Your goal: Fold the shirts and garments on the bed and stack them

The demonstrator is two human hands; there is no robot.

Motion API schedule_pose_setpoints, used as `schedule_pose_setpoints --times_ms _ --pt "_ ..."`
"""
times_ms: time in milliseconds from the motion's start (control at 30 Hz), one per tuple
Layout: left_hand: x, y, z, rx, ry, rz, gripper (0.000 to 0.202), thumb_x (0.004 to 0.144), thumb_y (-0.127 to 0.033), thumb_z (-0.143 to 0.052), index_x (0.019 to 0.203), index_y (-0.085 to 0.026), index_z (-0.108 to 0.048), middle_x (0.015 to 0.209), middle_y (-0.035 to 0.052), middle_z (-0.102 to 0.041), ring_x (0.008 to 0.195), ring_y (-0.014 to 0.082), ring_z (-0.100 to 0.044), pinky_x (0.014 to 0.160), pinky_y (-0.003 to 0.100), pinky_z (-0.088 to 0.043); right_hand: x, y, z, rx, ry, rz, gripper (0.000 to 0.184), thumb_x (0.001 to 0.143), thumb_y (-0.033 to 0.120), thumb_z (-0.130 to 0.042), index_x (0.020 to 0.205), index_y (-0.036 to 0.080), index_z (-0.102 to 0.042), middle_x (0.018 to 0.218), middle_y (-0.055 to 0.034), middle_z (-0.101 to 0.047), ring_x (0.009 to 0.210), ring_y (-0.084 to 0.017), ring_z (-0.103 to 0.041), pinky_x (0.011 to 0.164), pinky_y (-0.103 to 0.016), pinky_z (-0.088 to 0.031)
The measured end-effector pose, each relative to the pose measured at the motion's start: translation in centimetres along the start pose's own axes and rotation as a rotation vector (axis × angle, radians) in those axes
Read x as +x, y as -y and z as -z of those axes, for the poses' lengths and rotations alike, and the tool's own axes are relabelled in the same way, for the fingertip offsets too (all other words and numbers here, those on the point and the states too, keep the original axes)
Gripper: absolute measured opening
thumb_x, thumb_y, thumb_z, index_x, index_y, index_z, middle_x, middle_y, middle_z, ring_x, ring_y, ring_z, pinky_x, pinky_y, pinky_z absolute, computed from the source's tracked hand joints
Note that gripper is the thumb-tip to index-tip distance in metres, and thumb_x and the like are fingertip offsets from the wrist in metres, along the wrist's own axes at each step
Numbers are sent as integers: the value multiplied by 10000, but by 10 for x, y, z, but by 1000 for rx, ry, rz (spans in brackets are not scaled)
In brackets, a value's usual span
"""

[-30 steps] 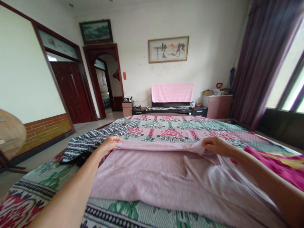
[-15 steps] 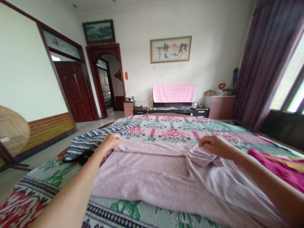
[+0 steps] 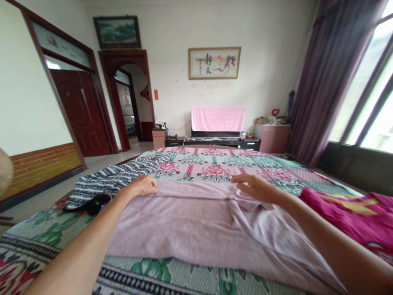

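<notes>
A pale pink garment [image 3: 184, 225] lies spread over the patterned bed cover, with its far edge folded over into a long strip. My left hand [image 3: 141, 187] is at the left end of that strip, its fingers curled closed on the cloth. At the strip's right end, my right hand [image 3: 256, 188] rests on the fabric, fingers stretched forward and slightly apart. Bunched, wrinkled cloth of the same garment lies under and beside my right wrist. My right forearm covers part of the garment's right side.
A black-and-white striped garment [image 3: 107, 178] lies to the left on the floral bed cover [image 3: 211, 168]. On the right is a magenta and yellow garment [image 3: 346, 213]. Beyond the bed stand a low black cabinet [image 3: 215, 141] and a screen draped with a pink cloth [image 3: 217, 119].
My right hand has moved left and loosened from a pinch to stretched fingers. My left hand stays at the fold's left end. The view has turned slightly to the right.
</notes>
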State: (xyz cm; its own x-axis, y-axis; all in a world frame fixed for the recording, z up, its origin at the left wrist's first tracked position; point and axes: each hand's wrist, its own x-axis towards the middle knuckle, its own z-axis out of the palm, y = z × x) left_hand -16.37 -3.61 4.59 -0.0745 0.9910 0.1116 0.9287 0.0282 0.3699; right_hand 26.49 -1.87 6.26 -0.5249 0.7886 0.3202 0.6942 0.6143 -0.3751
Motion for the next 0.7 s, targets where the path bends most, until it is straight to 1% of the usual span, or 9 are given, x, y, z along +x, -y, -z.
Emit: schedule_pose_setpoints --times_ms 33,100,167,233,300,367,500,600,700 --pt "1 -4 0 19 -30 -25 126 517 -243 -650 620 -232 -723 539 -5 -604 562 171 -533 516 237 -316 0 -9 11 3 -80 -49 252 794 190 -493 954 199 -687 983 -55 -699 835 -172 -629 763 -270 -479" --pt "1 -17 -1 31 -51 -94 192 574 -272 -624 720 -222 -737 595 6 -635 612 184 -559 553 244 -339 -4 -29 33 -5 -178 -143 237 780 208 -503 911 188 -699 891 -47 -710 765 -165 -627 717 -263 -481" --pt "-1 -34 -5 24 -41 -193 238 633 -299 -592 795 -200 -735 642 19 -657 641 192 -575 585 254 -360 -12 -48 48 -38 -180 -225 229 752 218 -514 867 169 -706 794 -38 -706 698 -157 -615 655 -250 -474" --pt "-5 -58 -12 1 -29 -301 259 688 -308 -553 840 -187 -725 695 25 -674 665 187 -584 612 258 -380 -22 -62 54 -65 -101 -278 223 728 224 -519 824 156 -709 728 -25 -693 654 -148 -599 601 -234 -456" --pt "-11 -88 -24 -53 -41 -400 263 729 -303 -527 871 -186 -715 747 23 -684 687 170 -592 638 252 -402 -29 -69 51 -63 11 -300 218 715 215 -517 796 156 -711 697 -12 -684 636 -140 -589 578 -223 -439" --pt "-19 -123 -40 -108 -67 -519 245 750 -304 -532 878 -194 -710 794 19 -687 713 150 -599 673 241 -426 -32 -71 43 -61 75 -315 214 701 179 -513 774 154 -712 689 -11 -681 629 -137 -584 572 -220 -429" --pt "-32 -195 -69 -99 -82 -723 256 764 -349 -575 933 -208 -705 936 41 -682 841 169 -614 780 272 -456 -30 -72 27 -142 17 -375 199 677 116 -527 745 142 -712 661 -27 -671 613 -137 -576 562 -215 -412" --pt "-35 -234 -89 -96 -27 -744 381 727 -438 -623 1009 -191 -692 980 73 -675 884 208 -620 801 311 -469 -30 -78 21 -189 2 -443 193 689 122 -551 772 150 -723 654 -26 -673 622 -139 -590 561 -206 -406" --pt "-35 -256 -109 -61 43 -746 485 664 -501 -660 1018 -171 -688 974 99 -677 898 252 -622 775 332 -479 -32 -87 18 -188 7 -482 222 708 142 -564 851 159 -733 723 -30 -701 667 -149 -617 589 -205 -416"
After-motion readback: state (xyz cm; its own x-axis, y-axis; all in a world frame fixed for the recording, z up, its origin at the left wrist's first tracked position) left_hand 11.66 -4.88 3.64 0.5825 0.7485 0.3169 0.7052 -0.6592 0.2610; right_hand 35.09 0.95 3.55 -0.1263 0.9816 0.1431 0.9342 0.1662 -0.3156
